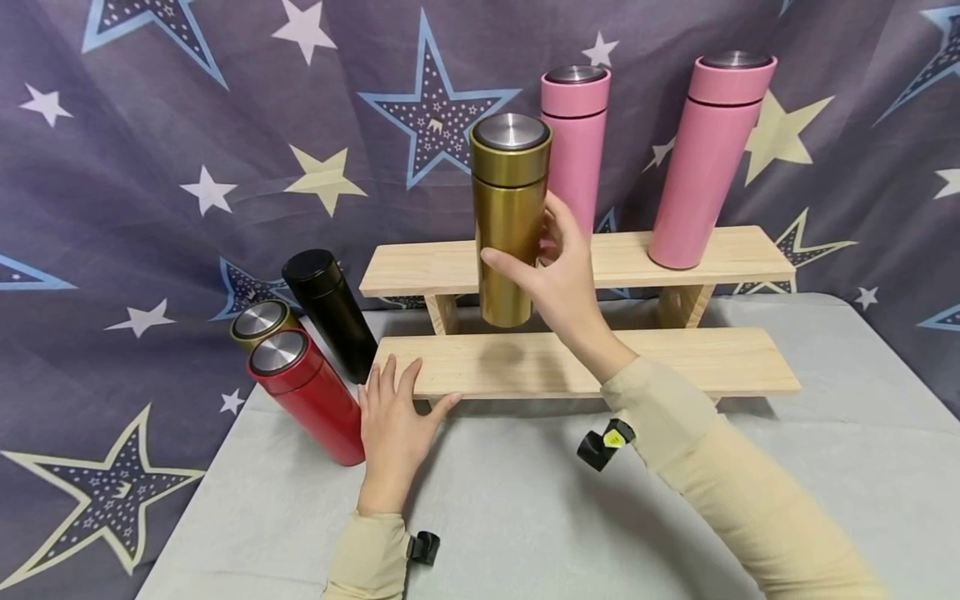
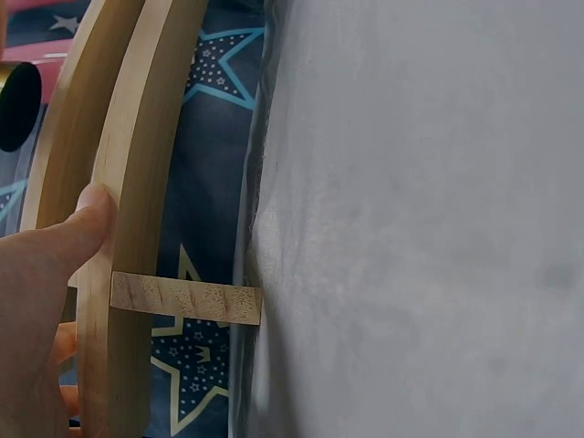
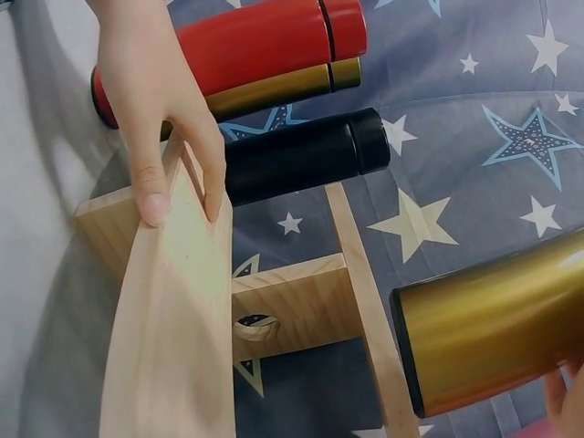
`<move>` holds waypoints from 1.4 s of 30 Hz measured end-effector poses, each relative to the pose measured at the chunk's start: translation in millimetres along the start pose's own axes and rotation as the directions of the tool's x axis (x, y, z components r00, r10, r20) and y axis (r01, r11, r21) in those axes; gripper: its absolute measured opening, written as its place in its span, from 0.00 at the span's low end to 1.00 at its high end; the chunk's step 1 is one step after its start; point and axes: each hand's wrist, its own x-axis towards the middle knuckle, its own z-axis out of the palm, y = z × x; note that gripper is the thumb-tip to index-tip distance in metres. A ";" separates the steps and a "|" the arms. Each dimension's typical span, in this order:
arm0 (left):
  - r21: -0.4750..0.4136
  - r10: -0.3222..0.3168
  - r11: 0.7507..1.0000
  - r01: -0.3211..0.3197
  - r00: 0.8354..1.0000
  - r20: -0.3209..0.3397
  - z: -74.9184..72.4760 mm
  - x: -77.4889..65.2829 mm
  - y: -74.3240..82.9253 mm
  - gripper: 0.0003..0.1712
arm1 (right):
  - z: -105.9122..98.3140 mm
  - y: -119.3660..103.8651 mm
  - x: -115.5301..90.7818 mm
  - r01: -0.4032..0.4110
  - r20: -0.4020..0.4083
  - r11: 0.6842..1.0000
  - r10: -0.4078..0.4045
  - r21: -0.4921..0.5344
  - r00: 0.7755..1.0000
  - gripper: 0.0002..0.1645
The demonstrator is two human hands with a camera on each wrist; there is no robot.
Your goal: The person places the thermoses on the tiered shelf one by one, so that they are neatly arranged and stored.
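Star-printed dark cloth [image 1: 150, 167] backs a grey-covered counter [image 1: 525, 517] carrying a two-step wooden rack [image 1: 675, 362]. Head view: right hand [image 1: 562, 275] grips the gold flask [image 1: 510, 217] upright, fingers curled round its lower body, base held just above the lower step and in front of the upper step. Two pink flasks [image 1: 573, 142] [image 1: 708, 158] stand on the upper step, well apart. Left hand [image 1: 393, 417] lies flat with fingers straight on the left end of the lower step. Beside it a red flask [image 1: 311, 396], a second gold flask [image 1: 262, 323] and a black flask [image 1: 330, 312] stand close together on the counter, left of the rack. Left wrist view: thumb of the left hand [image 2: 78, 233] presses the edge of the lower step [image 2: 128, 228]; grey counter cover [image 2: 420, 219] fills the rest. Right wrist view: gold flask [image 3: 493, 338] sits at the frame's lower right, with only a fingertip of the holding hand visible; left hand [image 3: 155, 100] has straight fingers over the step's end [image 3: 173, 301]; red flask [image 3: 246, 46], second gold flask [image 3: 274, 87] and black flask [image 3: 306, 155] are lined up beyond.
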 end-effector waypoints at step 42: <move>-0.005 -0.006 1.000 0.006 1.000 0.020 -0.3 0.5 -1.0 0.45 | 42.0 7.8 53.0 -0.029 -0.025 0.994 0.026 -0.109 0.999 0.45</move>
